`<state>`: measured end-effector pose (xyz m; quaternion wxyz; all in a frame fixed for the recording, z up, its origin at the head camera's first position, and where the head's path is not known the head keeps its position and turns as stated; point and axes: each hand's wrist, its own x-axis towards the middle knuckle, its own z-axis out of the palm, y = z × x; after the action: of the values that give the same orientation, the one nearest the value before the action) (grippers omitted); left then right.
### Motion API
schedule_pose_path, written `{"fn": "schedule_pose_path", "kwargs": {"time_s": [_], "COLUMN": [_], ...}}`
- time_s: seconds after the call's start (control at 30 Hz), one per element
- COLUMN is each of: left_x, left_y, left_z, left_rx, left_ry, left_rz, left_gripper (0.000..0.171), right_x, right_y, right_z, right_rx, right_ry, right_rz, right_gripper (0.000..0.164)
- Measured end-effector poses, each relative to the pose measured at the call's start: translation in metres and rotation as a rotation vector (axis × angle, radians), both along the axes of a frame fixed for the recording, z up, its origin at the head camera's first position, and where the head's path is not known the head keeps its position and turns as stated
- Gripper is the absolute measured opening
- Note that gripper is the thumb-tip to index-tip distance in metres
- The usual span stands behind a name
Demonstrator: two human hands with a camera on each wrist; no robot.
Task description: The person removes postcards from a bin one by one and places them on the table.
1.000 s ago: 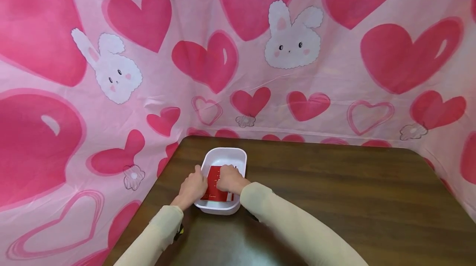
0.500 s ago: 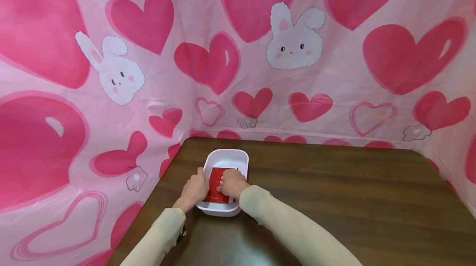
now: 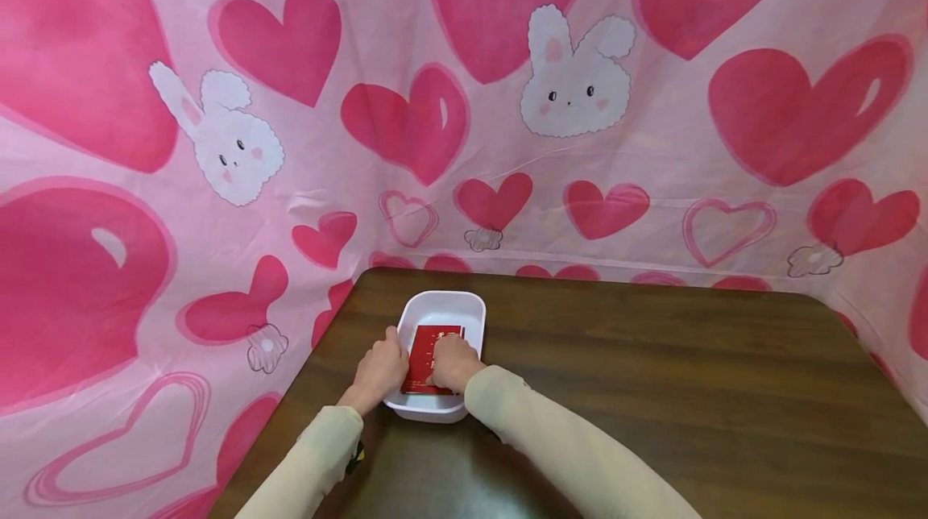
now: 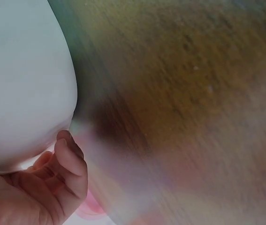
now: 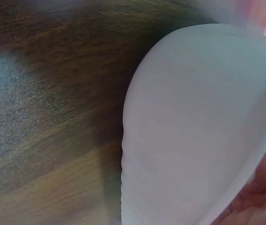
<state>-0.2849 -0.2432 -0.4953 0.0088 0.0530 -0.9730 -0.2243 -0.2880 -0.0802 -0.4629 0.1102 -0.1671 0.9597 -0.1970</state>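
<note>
A white rectangular plastic tub [image 3: 435,410] with rounded corners stands on the table at the left. In it lies a flat red booklet or card [image 3: 424,370] with pale printed characters, and a thin edge of another layer shows at its right side. My left hand [image 3: 380,370] holds the tub's left wall; in the left wrist view its fingers [image 4: 72,164] curl at the rim. My right hand [image 3: 457,362] reaches inside over the right part of the red booklet, fingers bent and gripping it, hiding part of the print. In the right wrist view the tub wall [image 5: 189,126] covers most of that hand.
The dark wooden table [image 3: 652,390] extends far to the right of the tub. A pink cloth [image 3: 449,205] printed with hearts and rabbits hangs along the back and left edges. The tub stands near the table's left edge.
My right hand has shifted slightly downward over the red booklet, and different print shows on its face. The pale strip at its lower right is no longer visible. The left hand stays at the tub.
</note>
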Motion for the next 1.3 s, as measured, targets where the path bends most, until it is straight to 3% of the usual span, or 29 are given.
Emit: {"fn": "schedule_pose_path", "kwargs": {"time_s": [0.23, 0.4, 0.6, 0.8, 1.03, 1.3], "left_x": [-0.002, -0.002, -0.003, -0.007, -0.009, -0.005], "left_y": [0.002, 0.004, 0.006, 0.005, 0.005, 0.0], "left_z": [0.001, 0.001, 0.005, 0.008, 0.007, 0.001], "left_rx": [-0.017, -0.037, 0.005, 0.084, 0.116, 0.125], "left_ry": [0.01, 0.047, 0.016, 0.008, -0.015, -0.039], "left_rz": [-0.01, -0.025, -0.03, -0.021, 0.018, 0.043], "left_gripper": [0.045, 0.038, 0.04, 0.04, 0.048, 0.054], "right_x": [-0.008, -0.007, -0.001, 0.0, -0.011, -0.013], "right_y": [0.004, 0.002, 0.003, 0.006, 0.003, 0.006], "right_z": [0.002, 0.001, -0.001, -0.001, -0.006, -0.007], "right_rx": [-0.068, -0.013, 0.038, -0.011, -0.038, -0.212], "right_ry": [-0.049, -0.008, -0.002, -0.032, -0.037, -0.089], "right_rz": [-0.071, -0.049, -0.026, -0.031, -0.03, -0.037], "right_gripper": [0.038, 0.042, 0.047, 0.04, 0.035, 0.025]}}
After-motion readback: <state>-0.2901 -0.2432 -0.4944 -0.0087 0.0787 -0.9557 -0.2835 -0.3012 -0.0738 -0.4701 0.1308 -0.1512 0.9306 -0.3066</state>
